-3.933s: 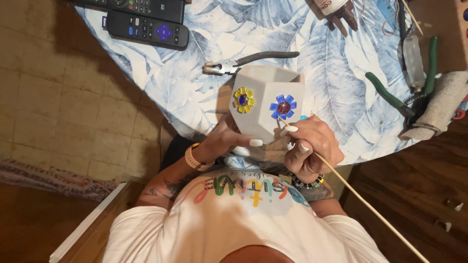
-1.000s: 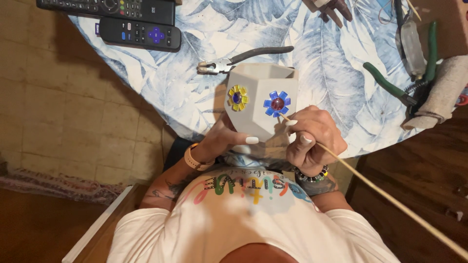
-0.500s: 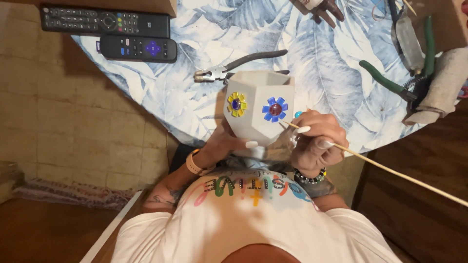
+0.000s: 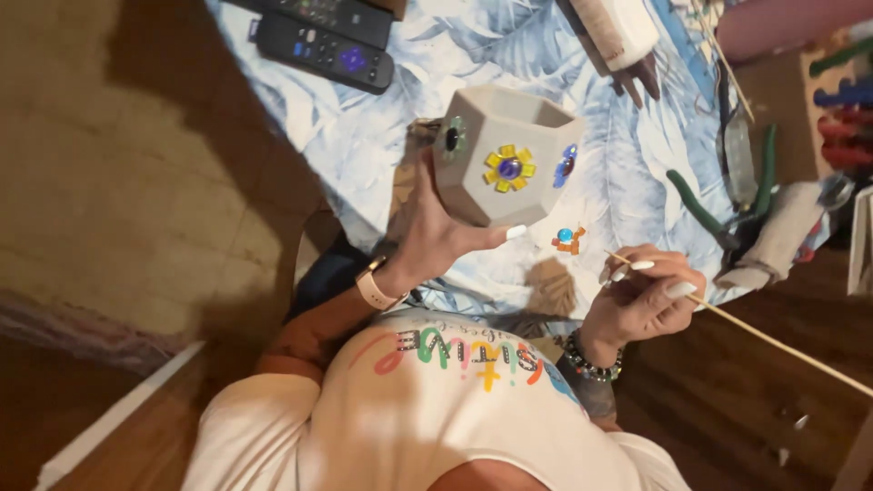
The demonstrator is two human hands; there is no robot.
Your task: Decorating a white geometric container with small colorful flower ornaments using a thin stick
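My left hand (image 4: 435, 235) cups the base of a white faceted pot (image 4: 503, 156) and holds it tilted above the table's near edge. A yellow flower of small tiles with a blue bead faces me; a blue flower sits on the facet to its right and a dark flower on the left. My right hand (image 4: 647, 295) grips a long thin wooden stick (image 4: 764, 337), apart from the pot, with the stick's tip pointing left. A small cluster of a blue bead and orange tiles (image 4: 566, 238) lies on the cloth between my hands.
The table carries a blue leaf-print cloth (image 4: 627, 173). Two black remotes (image 4: 323, 55) lie at the far left. Green-handled pliers (image 4: 718, 205), a rolled grey towel (image 4: 777, 235) and a glue bottle (image 4: 623, 27) sit on the right. Tile floor lies left, wood floor right.
My left hand turned the pot, so the yellow flower now faces me and the blue one sits to the right. My right hand drew the stick away from the pot. The view tilted.
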